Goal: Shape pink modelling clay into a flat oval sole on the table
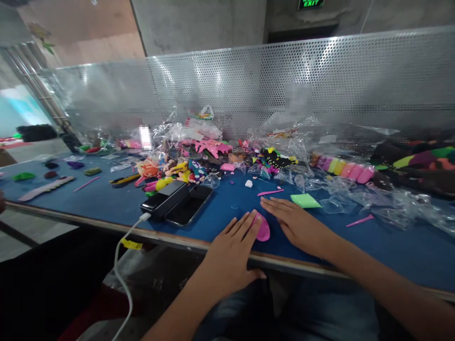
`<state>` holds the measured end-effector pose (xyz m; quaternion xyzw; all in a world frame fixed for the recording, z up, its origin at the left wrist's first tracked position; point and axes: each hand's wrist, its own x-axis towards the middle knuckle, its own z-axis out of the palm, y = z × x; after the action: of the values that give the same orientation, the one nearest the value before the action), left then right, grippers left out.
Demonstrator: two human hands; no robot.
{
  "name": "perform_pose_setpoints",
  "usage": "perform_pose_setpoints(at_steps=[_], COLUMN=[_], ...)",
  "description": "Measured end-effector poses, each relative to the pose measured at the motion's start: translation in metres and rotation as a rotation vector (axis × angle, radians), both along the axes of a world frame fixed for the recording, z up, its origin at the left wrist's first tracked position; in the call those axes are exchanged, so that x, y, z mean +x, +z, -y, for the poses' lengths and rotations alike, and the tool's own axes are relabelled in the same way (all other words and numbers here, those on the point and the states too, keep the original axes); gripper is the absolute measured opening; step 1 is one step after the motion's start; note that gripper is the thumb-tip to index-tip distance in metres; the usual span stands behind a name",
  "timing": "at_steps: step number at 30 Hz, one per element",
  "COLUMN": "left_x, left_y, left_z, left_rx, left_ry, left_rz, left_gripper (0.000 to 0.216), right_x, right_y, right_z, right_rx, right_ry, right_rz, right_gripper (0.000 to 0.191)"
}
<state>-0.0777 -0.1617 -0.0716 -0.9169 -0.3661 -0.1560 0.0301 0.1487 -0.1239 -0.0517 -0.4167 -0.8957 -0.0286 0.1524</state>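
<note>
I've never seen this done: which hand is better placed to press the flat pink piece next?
Probably the left hand: it overlaps the flat pink piece; the right hand lies apart, beside it.

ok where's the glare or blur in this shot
Head view: bright streaks of glare on the perforated panel, shine on the clear wrappers; head view, far left background looks soft, while the pink piece shows fairly clearly.
</note>
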Motion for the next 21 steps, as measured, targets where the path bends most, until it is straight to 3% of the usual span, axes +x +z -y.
perform_pose_setpoints(at_steps=[4,11,21], left_x=[0.002,0.001,0.004], left_y=[0.000,0.000,0.004], left_z=[-0.004,-0.001,-0.005], left_rx=[-0.015,-0.041,-0.067], left_ry=[0.012,0.113,0.052], left_rz=[-0.049,0.042,0.004], left_gripper=[0.101,0.091,0.096], right_x=[-0.009,-0.040,-0.040], right_y=[-0.006,-0.018,-0.008], right_z=[0.026,0.046,0.040], right_rx=[0.068,0.029,-0.165], right_ry=[-0.139,-0.316,-0.267], right_rz=[-0.018,0.000,-0.020], right_gripper=[0.045,0.073,0.082])
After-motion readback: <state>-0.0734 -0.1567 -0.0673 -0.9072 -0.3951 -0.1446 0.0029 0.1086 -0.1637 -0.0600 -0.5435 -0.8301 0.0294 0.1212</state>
